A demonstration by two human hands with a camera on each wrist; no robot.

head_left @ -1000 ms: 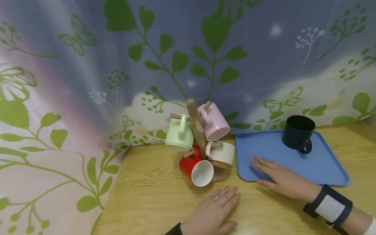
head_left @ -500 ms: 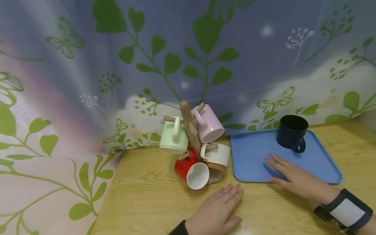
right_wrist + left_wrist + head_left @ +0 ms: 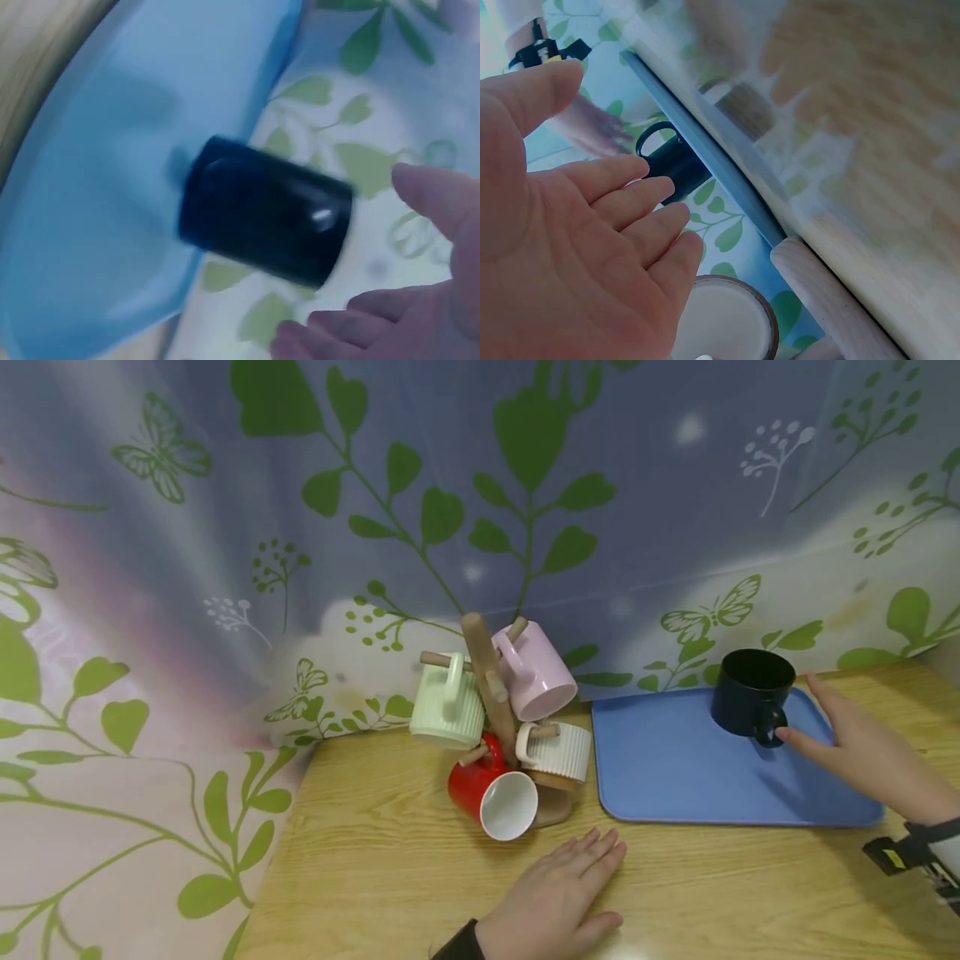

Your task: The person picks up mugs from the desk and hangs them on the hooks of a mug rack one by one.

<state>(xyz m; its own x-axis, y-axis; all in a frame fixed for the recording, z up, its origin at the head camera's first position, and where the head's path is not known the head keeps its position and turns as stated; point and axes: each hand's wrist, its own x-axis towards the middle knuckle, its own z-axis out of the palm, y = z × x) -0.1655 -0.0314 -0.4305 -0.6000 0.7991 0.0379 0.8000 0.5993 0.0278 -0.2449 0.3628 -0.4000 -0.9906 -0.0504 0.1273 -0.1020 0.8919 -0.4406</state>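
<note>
A black mug [image 3: 752, 693] stands upright on the blue tray [image 3: 675, 777], its handle toward the front right. My right hand [image 3: 862, 747] is at the tray's right side with thumb and fingers spread. In the head view the thumb tip overlaps the mug's handle; the right wrist view has a gap between the fingers and the mug [image 3: 266, 210]. My left hand [image 3: 558, 893] lies flat in front of the wooden mug rack [image 3: 495, 693], holding nothing. On the rack hang a green mug [image 3: 447, 706], a pink mug [image 3: 536, 672], a red mug [image 3: 480, 789] and a white ribbed mug [image 3: 562, 752].
Tray and rack share a wood-grain table [image 3: 375, 860]. A patterned curtain [image 3: 420, 527] with green leaves hangs directly behind them and along the left side. The red mug leans out toward the front, close to my left fingertips.
My right hand has moved from over the tray's front left to its right side, beside the black mug. The left hand stays put. The head view has shifted slightly.
</note>
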